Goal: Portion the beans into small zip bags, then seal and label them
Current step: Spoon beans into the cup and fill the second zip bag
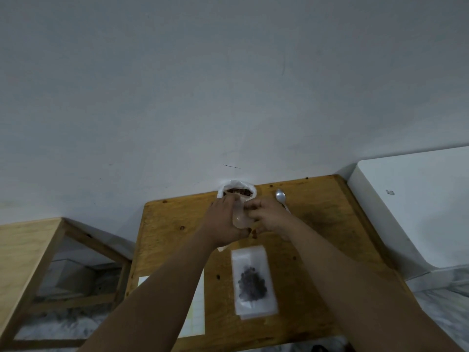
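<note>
A small clear zip bag [241, 219] is held upright between both hands above the wooden table [317, 224]. My left hand [224, 219] grips its left side, and my right hand [266, 215] pinches its right side near the top. A few brown beans show at the bag's bottom, near my right thumb. Behind the hands a white bag of brown beans [238, 191] stands open against the wall. A filled zip bag of dark beans [253, 280] lies flat in front of the hands, on top of other clear bags.
A metal spoon [281, 198] lies to the right of the bean supply. A white sheet of paper [196, 308] lies under my left forearm. A wooden frame [38, 262] stands at the left, a white box [418, 199] at the right.
</note>
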